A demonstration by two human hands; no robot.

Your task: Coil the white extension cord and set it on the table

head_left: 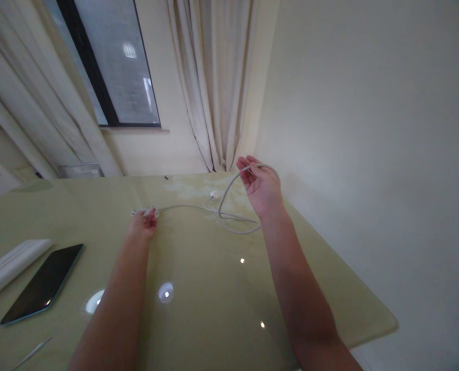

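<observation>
My left hand is closed around a small white power strip at the left middle of the table; most of the strip is hidden by the fingers. From the strip a pale cable runs right and rises in a loose loop. Further right, my right hand is lifted above the table with the palm turned up. The loop passes over its fingers and under the thumb, which pins it. Beneath the loop, a white plug lies on the tabletop.
The glossy green table meets a pale wall on the right. A dark tablet and a long white object lie at the left, with a thin white stick nearer. Curtains hang behind.
</observation>
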